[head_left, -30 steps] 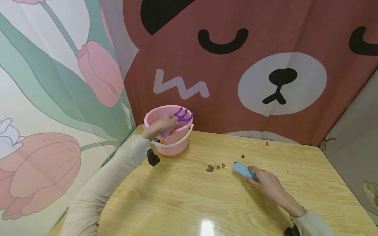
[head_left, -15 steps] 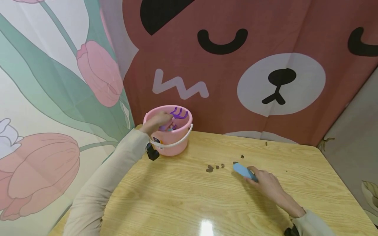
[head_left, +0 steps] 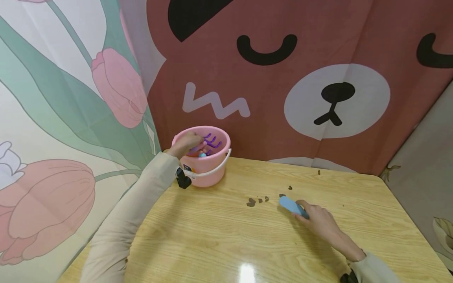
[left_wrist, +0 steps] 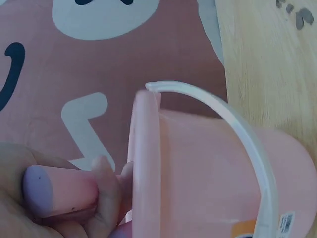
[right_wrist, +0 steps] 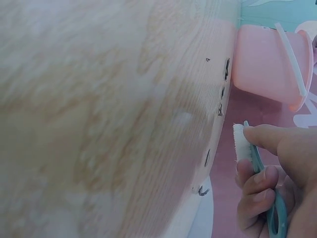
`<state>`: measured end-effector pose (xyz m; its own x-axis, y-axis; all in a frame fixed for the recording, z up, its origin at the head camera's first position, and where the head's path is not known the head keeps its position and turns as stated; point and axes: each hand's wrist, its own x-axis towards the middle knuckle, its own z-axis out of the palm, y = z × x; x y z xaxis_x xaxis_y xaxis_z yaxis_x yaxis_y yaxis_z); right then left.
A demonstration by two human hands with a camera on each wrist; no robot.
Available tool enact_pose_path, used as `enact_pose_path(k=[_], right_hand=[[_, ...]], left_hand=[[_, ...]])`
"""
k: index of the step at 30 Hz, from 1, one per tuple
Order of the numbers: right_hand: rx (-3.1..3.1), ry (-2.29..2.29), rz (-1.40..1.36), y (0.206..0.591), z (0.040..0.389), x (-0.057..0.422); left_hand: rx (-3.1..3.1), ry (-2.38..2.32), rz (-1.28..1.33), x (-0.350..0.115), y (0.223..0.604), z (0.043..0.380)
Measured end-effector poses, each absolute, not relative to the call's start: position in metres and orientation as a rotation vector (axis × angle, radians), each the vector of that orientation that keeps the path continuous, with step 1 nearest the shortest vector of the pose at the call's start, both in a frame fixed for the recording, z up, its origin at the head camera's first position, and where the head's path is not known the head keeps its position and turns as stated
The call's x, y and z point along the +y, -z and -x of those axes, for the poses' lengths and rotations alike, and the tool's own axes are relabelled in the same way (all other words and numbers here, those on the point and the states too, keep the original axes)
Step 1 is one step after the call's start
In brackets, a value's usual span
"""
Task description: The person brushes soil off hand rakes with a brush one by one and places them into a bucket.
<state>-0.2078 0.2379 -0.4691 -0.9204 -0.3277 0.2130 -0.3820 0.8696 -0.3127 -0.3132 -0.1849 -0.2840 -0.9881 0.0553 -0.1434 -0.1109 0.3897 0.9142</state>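
In the head view, my left hand (head_left: 186, 143) is at the mouth of a pink bucket (head_left: 209, 163). It grips a toy hand rake with purple tines (head_left: 212, 141), which point into the bucket. The left wrist view shows my fingers curled round the rake's pink handle (left_wrist: 72, 192) with its purple end. Inside the bucket, other small things are partly hidden. My right hand (head_left: 322, 221) holds a blue brush (head_left: 291, 205) over the table, its white bristles (right_wrist: 241, 144) visible in the right wrist view. Dark brown scraps (head_left: 251, 202) lie left of the brush.
The wood-grain table (head_left: 226, 236) runs up to a curtain (head_left: 269, 90) with a bear print. A tulip-print cloth (head_left: 116, 86) hangs at the left. More small dark bits (head_left: 290, 188) are scattered toward the back. The bucket's white handle (head_left: 212, 171) hangs down its front.
My left hand has lowered the rake into the bucket, moving slightly left, and the tines have sunk below the rim. The right hand with the brush has stayed nearly still.
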Motion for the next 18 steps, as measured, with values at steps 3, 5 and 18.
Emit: enact_pose_path(k=[3, 5, 18], right_hand=[[-2.904, -0.542, -0.551, 0.469, 0.208, 0.238], [-2.913, -0.543, -0.547, 0.469, 0.208, 0.238], [-2.947, -0.554, -0.522, 0.469, 0.208, 0.237]], left_hand=[[2.554, -1.630, 0.010, -0.188, 0.288, 0.316], [2.563, -1.631, -0.033, -0.190, 0.292, 0.318], [2.439, -1.853, -0.128, -0.199, 0.306, 0.317]])
